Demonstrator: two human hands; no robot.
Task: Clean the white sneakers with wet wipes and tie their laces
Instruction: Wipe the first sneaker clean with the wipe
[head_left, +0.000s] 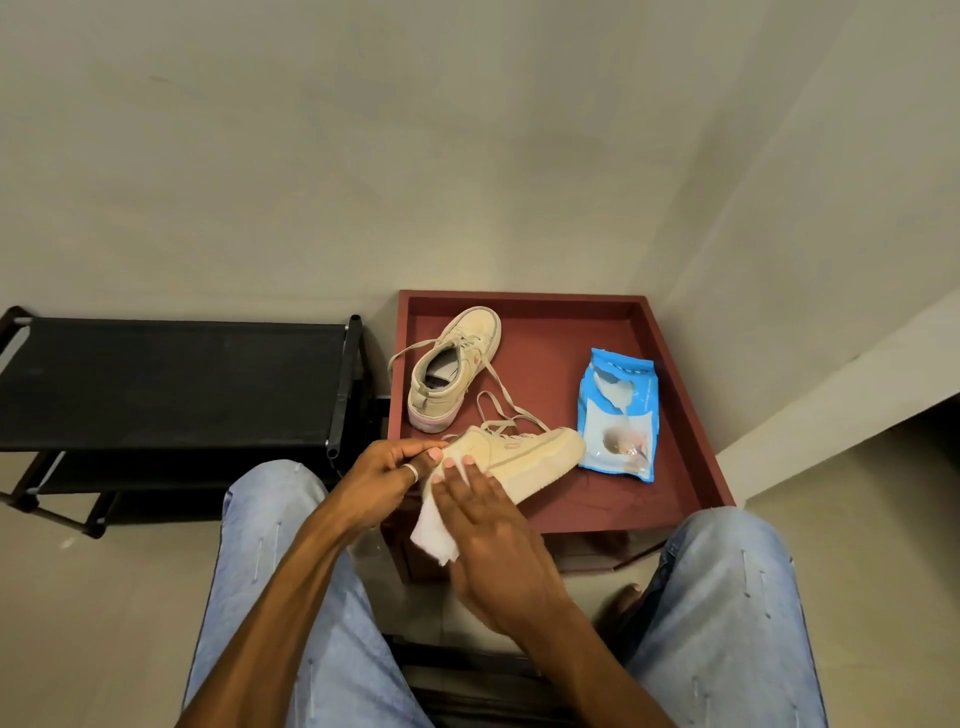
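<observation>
One white sneaker (524, 457) lies on its side at the near edge of the red tray table (670, 415), toe to the right, laces loose. My left hand (384, 478) grips its heel end, fingers curled round it. With straight fingers, my right hand (493, 525) presses a white wet wipe (434, 530) against the sneaker's side. The second sneaker (454, 374) stands upright at the tray's back left, its laces untied and trailing. A blue pack of wet wipes (618, 413) lies on the tray to the right.
A black shoe rack (171, 384) stands on the left against the wall. My knees in light blue jeans (291, 597) flank the red table. The wall corner closes in behind and to the right of the tray.
</observation>
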